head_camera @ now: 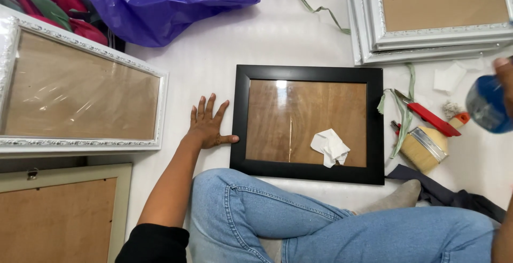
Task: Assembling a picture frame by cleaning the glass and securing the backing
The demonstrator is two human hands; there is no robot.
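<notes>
Black frame: the black picture frame (pixel 308 123) lies flat on the white floor (pixel 278 38) at the centre of the picture, just above the person's crossed knees in blue jeans (pixel 320 225); its glass faces up over a brown backing.
Cloth: a crumpled white cloth (pixel 330 146) rests on the glass toward the lower right of the pane.
Handling: the frame looks rigid and fairly light, but the glass is probably fragile and slick; the black moulding at the edges is the safer place to take hold, not the pane.
Left hand: the left hand (pixel 207 125) lies open and flat on the floor, fingers spread, thumb tip touching the frame's left edge; the arm reaches up from the lower left, nearly straight.
Right hand: the right hand (pixel 505 78) is at the right edge, mostly cut off, wrapped around a blurred blue bottle (pixel 487 104) held above the floor.
Nearby tools: a wide paintbrush (pixel 425 148) and a red-handled tool (pixel 430 117) lie just right of the frame.
Other frames: a silver frame (pixel 80 92) lies at left and stacked white frames (pixel 433 17) at upper right.
Bag: a purple plastic bag (pixel 171 1) sits along the top.
</notes>
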